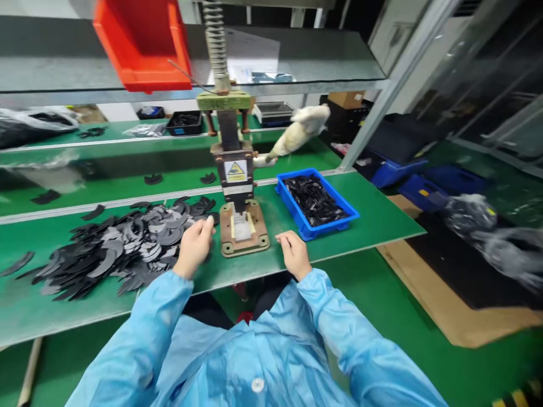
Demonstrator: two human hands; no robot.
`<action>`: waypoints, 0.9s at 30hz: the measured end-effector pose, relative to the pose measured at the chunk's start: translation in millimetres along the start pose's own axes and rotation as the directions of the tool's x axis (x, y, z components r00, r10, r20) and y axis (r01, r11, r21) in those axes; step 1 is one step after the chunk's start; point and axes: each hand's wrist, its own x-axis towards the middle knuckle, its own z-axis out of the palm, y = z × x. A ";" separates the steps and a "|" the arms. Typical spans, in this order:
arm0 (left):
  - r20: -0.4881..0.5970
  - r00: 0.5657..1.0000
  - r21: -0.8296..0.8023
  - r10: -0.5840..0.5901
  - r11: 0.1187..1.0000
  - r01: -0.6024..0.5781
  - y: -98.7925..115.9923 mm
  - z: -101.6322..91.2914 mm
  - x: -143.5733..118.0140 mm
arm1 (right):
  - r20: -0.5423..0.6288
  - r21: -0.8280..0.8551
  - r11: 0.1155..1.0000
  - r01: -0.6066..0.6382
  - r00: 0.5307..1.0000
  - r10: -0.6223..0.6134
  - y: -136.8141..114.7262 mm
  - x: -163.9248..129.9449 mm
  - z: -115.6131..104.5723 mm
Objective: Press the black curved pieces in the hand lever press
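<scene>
My left hand [195, 244] rests at the right edge of a heap of dark crescent-shaped flat parts [123, 249] on the green bench, fingers curled against the nearest pieces; whether it grips one I cannot tell. My right hand [293, 252] lies loosely curled on the bench just right of the hand press's base plate [245, 230], holding nothing that shows. The press [233, 164] stands between my hands, with a yellow warning label, a spring column above and a cloth-wrapped lever [299, 131] pointing right.
A blue tray [316, 202] of black parts sits right of the press. An orange bin [142, 42] stands on the upper shelf. Black trays and loose parts lie on the back bench. Cardboard, blue bins and plastic bags are on the floor at right.
</scene>
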 end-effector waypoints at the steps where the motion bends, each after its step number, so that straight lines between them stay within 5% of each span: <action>1: 0.020 0.999 0.075 0.043 0.996 -0.044 -6.1 -1.2 -20.7 | 0.008 0.008 1.000 0.011 1.000 -0.011 -2.9 -1.1 -1.5; 5: 0.103 0.986 0.216 0.130 0.965 -0.150 -31.1 -3.3 -67.9 | 0.067 0.028 0.998 0.058 0.996 -0.060 -19.0 -0.5 -18.3; 9: 0.145 0.980 0.297 0.133 0.940 -0.171 -40.4 -1.9 -72.1 | 0.151 -0.022 0.997 0.073 0.986 -0.069 -22.0 28.2 -57.3; 17: 0.239 0.944 0.455 0.226 0.833 -0.314 -41.3 2.4 -72.0 | 0.161 -0.431 0.901 -0.056 0.977 0.137 57.0 148.0 -144.8; 21: 0.235 0.948 0.456 0.215 0.837 -0.302 -43.0 3.0 -72.9 | 0.260 -0.566 0.824 0.015 0.952 0.161 80.7 181.9 -148.3; 27: 0.215 0.957 0.452 0.194 0.849 -0.273 -35.4 4.7 -72.9 | 0.402 -0.651 0.743 0.154 0.901 0.165 87.9 211.9 -116.2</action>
